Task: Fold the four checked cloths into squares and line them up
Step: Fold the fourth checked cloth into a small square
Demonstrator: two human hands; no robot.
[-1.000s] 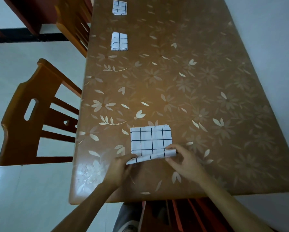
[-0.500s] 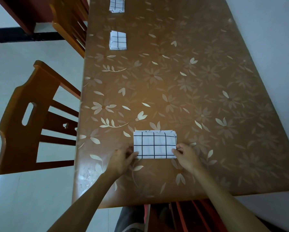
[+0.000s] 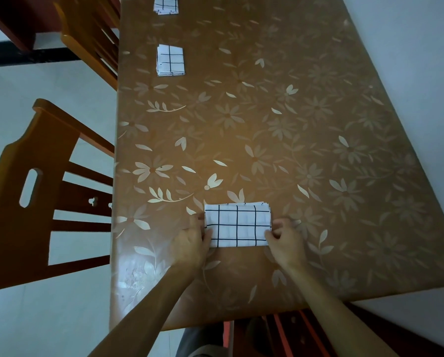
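A white cloth with black checks [image 3: 237,224] lies folded into a flat rectangle near the table's front edge. My left hand [image 3: 190,243] holds its left end, fingers curled at the edge. My right hand [image 3: 284,240] pinches its right end. Farther along the table's left side lie two folded checked squares, one in the middle distance [image 3: 170,60] and one at the far edge of the view [image 3: 165,5], partly cut off.
The brown table [image 3: 267,124] has a floral cover. A wooden chair [image 3: 43,191] stands at its left side, another chair [image 3: 92,37] farther back. A white wall runs along the table's right side. A red-brown chair [image 3: 293,331] is under the front edge.
The near edge of the cloth, lifted a second ago, has been folded over onto the rest. The cloth now lies flat as a narrower rectangle with both hands at its ends.
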